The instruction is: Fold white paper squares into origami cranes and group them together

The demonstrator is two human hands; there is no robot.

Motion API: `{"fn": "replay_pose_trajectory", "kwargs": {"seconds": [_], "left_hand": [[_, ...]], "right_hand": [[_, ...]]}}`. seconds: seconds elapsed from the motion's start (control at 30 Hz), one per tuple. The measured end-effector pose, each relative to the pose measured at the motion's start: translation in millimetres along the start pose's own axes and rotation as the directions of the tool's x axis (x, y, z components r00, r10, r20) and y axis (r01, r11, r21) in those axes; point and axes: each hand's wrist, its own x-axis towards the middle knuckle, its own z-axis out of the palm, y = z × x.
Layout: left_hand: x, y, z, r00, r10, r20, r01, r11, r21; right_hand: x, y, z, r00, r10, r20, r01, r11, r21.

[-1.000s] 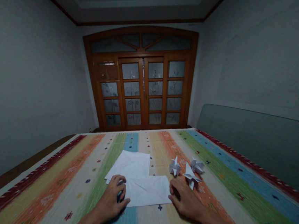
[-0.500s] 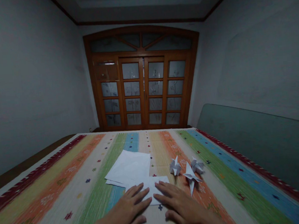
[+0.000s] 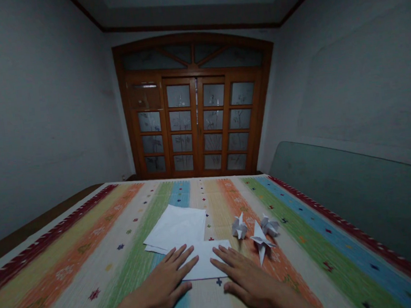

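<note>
My left hand (image 3: 165, 284) lies flat with its fingers spread on the left half of a folded white sheet of paper (image 3: 204, 262). My right hand (image 3: 245, 279) lies flat the same way on the sheet's right half. Both hands press the paper onto a striped, many-coloured mat (image 3: 93, 269). Behind the sheet lies a small stack of white paper (image 3: 177, 226). To the right of my right hand stand three white folded paper cranes (image 3: 255, 231), apart from my fingers.
The mat covers a low surface that runs to wooden double doors with frosted glass panes (image 3: 198, 126). A green padded board (image 3: 356, 198) leans along the right wall. A wooden edge (image 3: 35, 226) shows on the left.
My hands left the sheet's two side edges, where the fingers were curled, and came together on top of it with the fingers spread flat. In the last half second they barely moved.
</note>
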Motion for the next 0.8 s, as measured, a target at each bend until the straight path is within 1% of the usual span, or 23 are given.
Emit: {"fn": "replay_pose_trajectory", "kwargs": {"seconds": [0.1,0.2,0.37,0.43,0.53,0.63,0.8], "left_hand": [[-2.5,-9.7,3.7,0.998,-0.020,-0.053,0.022,0.999,0.046],[-5.1,-16.1,5.4,0.996,-0.043,-0.082,0.049,0.996,0.076],[-8.9,-23.0,8.0,0.991,-0.072,-0.117,0.082,0.993,0.081],[-9.5,-24.5,9.4,0.989,-0.080,-0.121,0.089,0.993,0.074],[-9.7,-24.4,9.6,0.985,-0.111,-0.129,0.119,0.991,0.055],[-10.0,-21.0,5.7,0.981,-0.134,-0.139,0.141,0.989,0.047],[-11.4,-11.2,-4.9,0.985,-0.082,-0.153,0.098,0.990,0.098]], "right_hand": [[1.5,3.0,2.4,0.999,0.048,0.010,-0.047,0.998,-0.041],[2.7,3.8,4.2,0.994,0.107,-0.008,-0.107,0.992,-0.068],[3.4,-1.1,4.3,0.975,0.222,-0.015,-0.222,0.971,-0.087],[3.8,-3.0,3.8,0.968,0.250,-0.017,-0.251,0.964,-0.092],[4.6,-4.8,3.3,0.966,0.256,-0.025,-0.257,0.963,-0.086],[5.0,-5.9,2.8,0.966,0.259,-0.020,-0.259,0.961,-0.093],[2.5,-8.0,1.2,0.966,0.251,-0.058,-0.255,0.963,-0.085]]}}
